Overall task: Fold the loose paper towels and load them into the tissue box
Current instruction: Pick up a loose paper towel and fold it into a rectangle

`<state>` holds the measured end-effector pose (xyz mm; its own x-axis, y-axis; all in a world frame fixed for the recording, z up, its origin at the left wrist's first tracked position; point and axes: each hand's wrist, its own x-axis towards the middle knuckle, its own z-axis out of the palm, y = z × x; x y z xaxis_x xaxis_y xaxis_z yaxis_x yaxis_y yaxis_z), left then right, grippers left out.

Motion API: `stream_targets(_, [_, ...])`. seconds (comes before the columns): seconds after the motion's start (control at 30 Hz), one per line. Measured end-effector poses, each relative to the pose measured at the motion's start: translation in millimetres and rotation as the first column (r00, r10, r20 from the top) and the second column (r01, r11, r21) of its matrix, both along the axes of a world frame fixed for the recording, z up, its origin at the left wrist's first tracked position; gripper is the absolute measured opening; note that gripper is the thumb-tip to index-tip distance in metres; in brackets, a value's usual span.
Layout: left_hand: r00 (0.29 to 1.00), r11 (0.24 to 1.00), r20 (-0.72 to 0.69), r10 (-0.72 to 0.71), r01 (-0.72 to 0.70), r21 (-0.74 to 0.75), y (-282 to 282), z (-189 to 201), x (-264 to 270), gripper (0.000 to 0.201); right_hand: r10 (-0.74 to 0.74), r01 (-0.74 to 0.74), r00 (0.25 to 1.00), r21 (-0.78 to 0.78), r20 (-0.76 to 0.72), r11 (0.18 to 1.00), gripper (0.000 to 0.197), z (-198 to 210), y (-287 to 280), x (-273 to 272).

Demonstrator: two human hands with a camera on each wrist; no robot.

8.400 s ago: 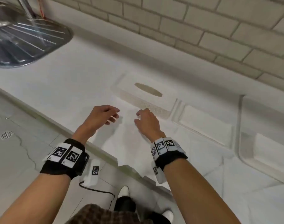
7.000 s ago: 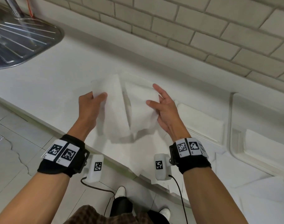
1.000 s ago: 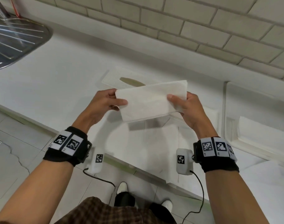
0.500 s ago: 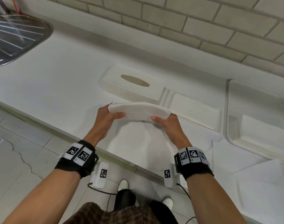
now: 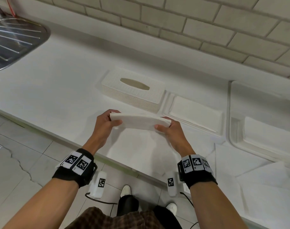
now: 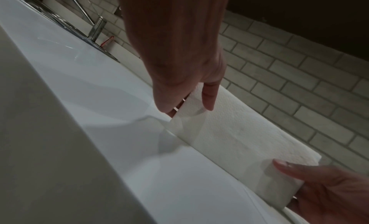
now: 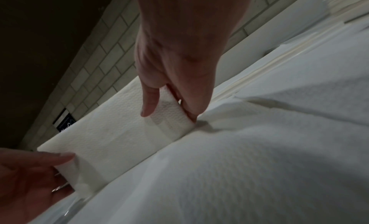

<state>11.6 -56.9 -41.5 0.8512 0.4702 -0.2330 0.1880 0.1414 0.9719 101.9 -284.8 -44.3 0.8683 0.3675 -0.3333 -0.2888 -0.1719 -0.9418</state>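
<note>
A folded white paper towel (image 5: 141, 121) is held level just above the counter, a long narrow strip. My left hand (image 5: 108, 123) pinches its left end, thumb on top; my right hand (image 5: 169, 129) pinches its right end. The wrist views show the same strip (image 6: 235, 132) (image 7: 123, 132) with each thumb over it and fingers beneath. The white woven tissue box cover (image 5: 132, 90) with an oval slot stands just beyond the towel. To its right lies the box's base tray (image 5: 195, 113) with folded towels inside. A loose unfolded towel (image 5: 141, 146) lies flat under my hands.
A steel sink drainer (image 5: 13, 42) sits at the far left of the white counter (image 5: 58, 76). A second white tray (image 5: 263, 123) holding towels stands at the right, with more loose sheets (image 5: 264, 182) near the front right. A brick wall runs behind.
Over the last second both hands lowered the folded towel from chest height, tipping it from upright to flat near the counter, in front of the box cover.
</note>
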Motion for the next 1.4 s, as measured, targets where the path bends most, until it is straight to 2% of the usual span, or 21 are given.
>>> stream_targets(0.17, [1.000, 1.000, 0.010, -0.013, 0.013, -0.006, 0.5, -3.5, -0.9, 0.033, 0.007, -0.008, 1.000, 0.025, 0.015, 1.000, 0.023, 0.7, 1.0, -0.8])
stream_targets(0.3, [0.999, 0.999, -0.034, 0.012, -0.010, 0.033, 1.2, -7.6, -0.9, 0.028, 0.033, -0.032, 0.999, -0.037, 0.027, 0.999, 0.023, 1.0, 1.5, -2.0])
stream_targets(0.4, [1.000, 0.999, -0.007, 0.027, -0.026, 0.047, -5.0, 3.8, 3.3, 0.023, -0.005, 0.007, 0.999, -0.054, 0.034, 0.999, 0.019, 5.2, -3.7, -1.2])
stream_targets(0.53, [0.998, 0.996, 0.064, -0.004, -0.001, 0.091, -28.7, 41.9, 34.0, 0.021, -0.118, 0.119, 0.990, -0.011, 0.079, 0.993, 0.017, 33.3, -35.7, 12.3])
stream_targets(0.63, [0.993, 0.991, 0.091, -0.070, 0.058, 0.123, -66.3, 69.8, 73.9, 0.022, -0.273, 0.275, 0.951, 0.004, 0.145, 0.961, 0.015, 56.5, -77.8, 33.1])
stream_targets(0.7, [0.990, 0.980, 0.066, -0.125, 0.113, 0.166, -98.7, 79.7, 106.3, 0.018, -0.402, 0.407, 0.899, 0.008, 0.175, 0.914, 0.022, 66.1, -107.4, 50.0])
stream_targets(0.8, [0.985, 0.955, -0.026, -0.173, 0.174, 0.238, -142.8, 74.0, 156.2, 0.016, -0.544, 0.555, 0.822, -0.023, 0.168, 0.832, 0.030, 65.7, -143.1, 76.5])
stream_targets(0.87, [0.979, 0.938, -0.119, -0.169, 0.196, 0.285, -163.9, 63.1, 182.1, 0.030, -0.583, 0.607, 0.792, -0.126, 0.183, 0.785, 0.033, 55.3, -156.6, 92.1])
stream_targets(0.97, [0.958, 0.890, -0.254, -0.132, 0.228, 0.394, -179.1, 41.7, 202.8, 0.043, -0.550, 0.591, 0.806, -0.324, 0.219, 0.738, 0.040, 36.5, -162.4, 105.8])
stream_targets(1.07, [0.936, 0.873, -0.337, -0.104, 0.248, 0.419, -180.3, 23.6, 209.5, 0.026, -0.505, 0.550, 0.833, -0.435, 0.226, 0.713, 0.042, 22.1, -156.9, 110.6])
stream_targets(1.1, [0.935, 0.874, -0.339, -0.102, 0.247, 0.419, -179.4, 18.8, 210.4, 0.017, -0.493, 0.542, 0.838, -0.454, 0.233, 0.707, 0.043, 17.7, -154.9, 112.7])
stream_targets(1.13, [0.937, 0.878, -0.336, -0.099, 0.241, 0.413, -178.5, 14.2, 211.7, 0.018, -0.480, 0.533, 0.844, -0.467, 0.238, 0.705, 0.042, 14.2, -153.0, 114.7])
stream_targets(1.2, [0.937, 0.877, -0.338, -0.087, 0.233, 0.420, -178.9, 8.6, 212.8, 0.034, -0.458, 0.515, 0.856, -0.488, 0.240, 0.705, 0.041, 7.9, -150.3, 117.8])
stream_targets(1.27, [0.939, 0.861, -0.335, -0.077, 0.232, 0.454, -179.6, 3.9, 214.4, 0.036, -0.441, 0.491, 0.868, -0.515, 0.227, 0.703, 0.041, 1.2, -149.7, 119.7])
stream_targets(1.33, [0.938, 0.840, -0.336, -0.083, 0.247, 0.484, -179.2, -2.3, 215.6, 0.033, -0.420, 0.473, 0.878, -0.542, 0.228, 0.695, 0.039, -3.7, -149.4, 120.8])
stream_targets(1.4, [0.935, 0.805, -0.343, -0.089, 0.270, 0.527, -178.0, -7.8, 216.3, 0.021, -0.381, 0.456, 0.889, -0.569, 0.255, 0.684, 0.024, -10.4, -148.9, 121.2])
